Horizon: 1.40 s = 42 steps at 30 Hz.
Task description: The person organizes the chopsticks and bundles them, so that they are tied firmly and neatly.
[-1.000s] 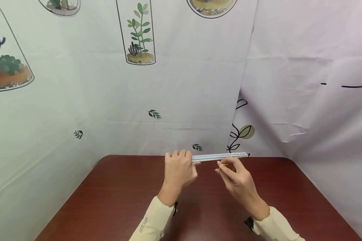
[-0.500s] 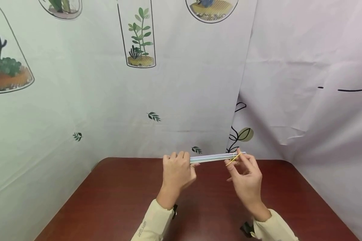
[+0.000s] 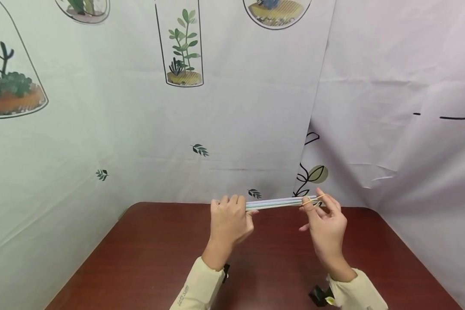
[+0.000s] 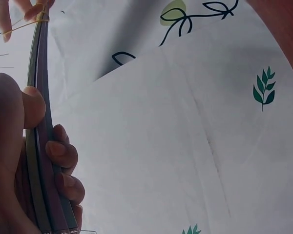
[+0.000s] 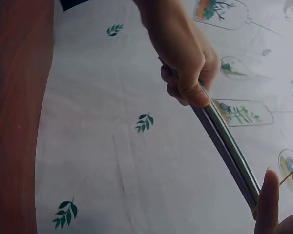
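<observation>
My left hand [image 3: 229, 218] grips a bundle of long, slim pastel sticks [image 3: 273, 203], its fingers wrapped over them and the thumb along the near side. The bundle is held level above the table, one end pointing right. At that right end my right hand [image 3: 327, 226] holds a yellow rubber band [image 3: 307, 202] stretched between thumb and forefinger. In the left wrist view the band [image 4: 25, 26] runs from the right fingers to the tip of the bundle [image 4: 42, 68], where it loops round the sticks. The right wrist view shows the left hand [image 5: 188, 61] on the bundle's far part.
Below the hands lies a dark red-brown table [image 3: 170, 258] with rounded far corners. White cloth [image 3: 252, 129] printed with plants surrounds it at the back and sides. A small black device [image 3: 318, 295] sits at the right wrist, near the pale sleeve [image 3: 358, 290].
My right hand has moved right and turned, spreading its thumb and forefinger with the yellow band stretched between them at the bundle's end. The left hand and the bundle have hardly moved.
</observation>
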Tool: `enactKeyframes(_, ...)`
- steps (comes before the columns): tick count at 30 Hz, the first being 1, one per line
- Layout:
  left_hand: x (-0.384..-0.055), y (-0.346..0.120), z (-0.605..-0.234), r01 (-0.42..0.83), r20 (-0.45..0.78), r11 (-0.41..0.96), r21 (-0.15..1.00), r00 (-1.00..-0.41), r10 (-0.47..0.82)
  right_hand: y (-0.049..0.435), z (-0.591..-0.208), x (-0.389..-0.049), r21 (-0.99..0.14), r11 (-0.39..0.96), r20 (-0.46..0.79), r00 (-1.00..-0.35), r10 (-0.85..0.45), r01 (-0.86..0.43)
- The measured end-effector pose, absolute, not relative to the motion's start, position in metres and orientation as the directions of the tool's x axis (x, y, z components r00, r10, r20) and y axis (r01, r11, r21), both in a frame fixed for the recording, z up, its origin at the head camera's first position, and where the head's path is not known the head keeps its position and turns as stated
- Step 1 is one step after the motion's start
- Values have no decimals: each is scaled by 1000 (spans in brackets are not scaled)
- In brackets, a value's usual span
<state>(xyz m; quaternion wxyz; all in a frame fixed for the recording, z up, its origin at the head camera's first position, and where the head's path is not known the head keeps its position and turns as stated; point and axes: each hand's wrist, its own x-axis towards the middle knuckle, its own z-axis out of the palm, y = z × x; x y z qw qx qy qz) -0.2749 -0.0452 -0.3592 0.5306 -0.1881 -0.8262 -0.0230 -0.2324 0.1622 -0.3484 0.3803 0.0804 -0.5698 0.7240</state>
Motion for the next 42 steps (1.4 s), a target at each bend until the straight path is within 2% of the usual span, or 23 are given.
enactKeyframes(11, -276, -46, -357, 340, 892, 926, -167, -348, 289, 166, -345, -239, -794, -222, 390, -754, 529, -566)
enactKeyframes(15, -276, -47, -358, 350, 897, 921, -172, -331, 293, 169, -343, -239, -806, -280, 338, -794, 505, -521)
enactKeyframes(20, -276, -44, -359, 356, 905, 909, -218, -274, 325, 173, -341, -238, -821, -358, 263, -851, 454, -445)
enactKeyframes(23, -276, -43, -359, 356, 906, 905, -234, -258, 336, 174, -341, -238, -838, -362, 248, -876, 414, -409)
enactKeyframes(26, -275, -42, -358, 359, 903, 904, -232, -267, 337, 176, -342, -239, -866, -333, 245, -897, 368, -373)
enactKeyframes(32, -274, -41, -359, 366, 885, 902, -229, -308, 349, 186, -341, -243, -920, -277, 224, -952, 209, -277)
enactKeyframes(36, -273, -39, -360, 381, 872, 898, -220, -337, 356, 198, -343, -245, -935, -285, 215, -976, 12, -210)
enactKeyframes(38, -272, -38, -360, 395, 869, 894, -212, -343, 358, 204, -345, -247, -932, -320, 226, -963, -146, -170)
enactKeyframes(40, -271, -38, -358, 411, 868, 888, -204, -344, 359, 209, -347, -248, -916, -378, 252, -922, -293, -131)
enactKeyframes(42, -271, -38, -357, 423, 864, 884, -199, -350, 362, 213, -347, -250, -890, -442, 305, -871, -386, -115)
